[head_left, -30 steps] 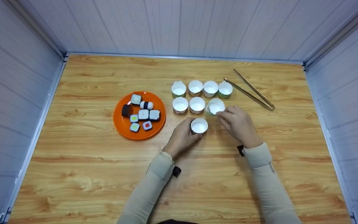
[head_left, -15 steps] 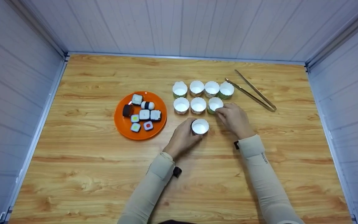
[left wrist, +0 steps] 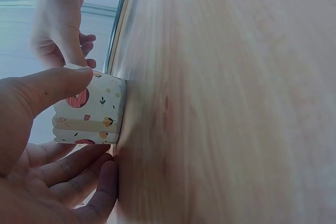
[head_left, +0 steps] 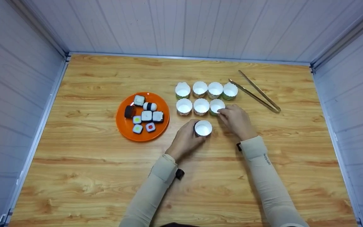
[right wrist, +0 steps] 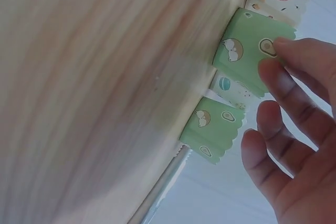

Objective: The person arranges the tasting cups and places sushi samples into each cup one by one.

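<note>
Near the middle of the table, my left hand (head_left: 186,138) grips a white paper baking cup (head_left: 203,128) between thumb and fingers. Pink doughnuts and small flowers decorate that cup's side in the left wrist view, and its base is at the tabletop. My right hand (head_left: 236,121) pinches the near right rim of a green paper baking cup (right wrist: 252,51) with thumb and forefinger; the other fingers are loosely bent. This green cup stands upright at the right end of the front row, beside another paper cup (head_left: 201,106).
Behind is a back row of several paper cups (head_left: 200,89). Golden tongs (head_left: 258,94) lie spread at the back right. On the left, an orange plate (head_left: 124,130) carries several toy-like sushi pieces (head_left: 146,116). Pale panels (head_left: 181,28) wall in the wooden table (head_left: 90,176).
My right hand has moved slightly left with the green cup, which was tilted and now stands upright in line with the front row. The left hand keeps its grip in place.
</note>
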{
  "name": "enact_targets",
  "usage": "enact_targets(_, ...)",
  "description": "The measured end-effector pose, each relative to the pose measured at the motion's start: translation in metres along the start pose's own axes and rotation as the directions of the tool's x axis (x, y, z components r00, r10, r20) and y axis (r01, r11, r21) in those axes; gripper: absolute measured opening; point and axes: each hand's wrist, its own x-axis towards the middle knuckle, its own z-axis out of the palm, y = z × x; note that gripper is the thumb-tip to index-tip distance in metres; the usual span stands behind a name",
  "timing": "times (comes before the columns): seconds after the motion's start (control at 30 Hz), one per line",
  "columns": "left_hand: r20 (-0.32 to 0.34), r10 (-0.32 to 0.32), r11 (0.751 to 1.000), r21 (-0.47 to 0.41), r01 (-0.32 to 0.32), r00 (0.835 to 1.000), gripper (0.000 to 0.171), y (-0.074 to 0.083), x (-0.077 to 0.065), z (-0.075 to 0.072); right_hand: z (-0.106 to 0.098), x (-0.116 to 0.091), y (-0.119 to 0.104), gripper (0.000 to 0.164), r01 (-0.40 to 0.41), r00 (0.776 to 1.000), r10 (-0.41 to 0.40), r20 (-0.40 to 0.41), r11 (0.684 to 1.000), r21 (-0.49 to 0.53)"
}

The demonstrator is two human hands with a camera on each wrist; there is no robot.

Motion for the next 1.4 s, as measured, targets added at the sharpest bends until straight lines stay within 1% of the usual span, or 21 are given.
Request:
enact_targets(0.13, -0.003, 0.013, 1.0, 0.013, -0.013, 1.0, 0.06, 0.0, 0.0, -0.001, -0.003, -0.001, -0.003, 0.011, 0.018, 1.0, -0.019, -0.024, 1.0, -0.013)
enact_targets(0.27, -0.004, 0.005, 1.0, 0.011, -0.005, 1.0, 0.061, 0.0, 0.0, -0.001, -0.012, -0.005, -0.011, 0.011, 0.051, 0.996, -0.051, -0.068, 0.999, -0.007)
enact_targets(0.4, 0.002, -0.007, 1.0, 0.002, 0.007, 1.0, 0.061, 0.0, 0.001, -0.001, -0.023, -0.013, -0.023, 0.012, 0.09, 0.99, -0.088, -0.113, 0.996, 0.013)
enact_targets(0.53, 0.001, -0.013, 1.0, 0.002, 0.013, 1.0, 0.061, 0.0, 0.001, -0.001, -0.031, -0.025, -0.037, 0.013, 0.134, 0.983, -0.13, -0.126, 0.991, 0.02)
enact_targets(0.63, -0.003, -0.012, 1.0, 0.004, 0.012, 1.0, 0.061, 0.0, 0.001, -0.001, -0.032, -0.031, -0.045, 0.015, 0.162, 0.981, -0.158, -0.116, 0.986, 0.028)
enact_targets(0.73, -0.006, -0.002, 1.0, 0.009, 0.002, 1.0, 0.059, 0.0, 0.001, -0.002, -0.028, -0.035, -0.053, 0.017, 0.18, 0.98, -0.175, -0.092, 0.983, 0.04)
enact_targets(0.87, -0.011, 0.005, 1.0, 0.016, -0.005, 1.0, 0.057, 0.0, 0.0, -0.001, -0.017, -0.037, -0.06, 0.017, 0.193, 0.981, -0.192, -0.026, 0.979, 0.065)
enact_targets(0.97, -0.01, 0.007, 1.0, 0.026, -0.007, 1.0, 0.056, 0.001, 0.0, 0.0, -0.009, -0.038, -0.064, 0.014, 0.188, 0.981, -0.191, 0.033, 0.98, 0.072)
enact_targets(1.03, -0.01, 0.012, 0.999, 0.033, -0.011, 1.0, 0.056, 0.002, 0.0, 0.0, -0.005, -0.039, -0.065, 0.013, 0.182, 0.981, -0.186, 0.054, 0.981, 0.067)
enact_targets(1.13, -0.013, 0.02, 0.999, 0.042, -0.019, 1.0, 0.055, 0.002, 0.0, 0.0, -0.003, -0.039, -0.066, 0.01, 0.171, 0.983, -0.175, 0.061, 0.983, 0.06)
enact_targets(1.4, -0.01, 0.007, 0.998, 0.065, -0.006, 1.0, 0.054, 0.001, 0.0, -0.001, -0.001, -0.038, -0.066, 0.005, 0.176, 0.983, -0.178, 0.046, 0.984, 0.039)
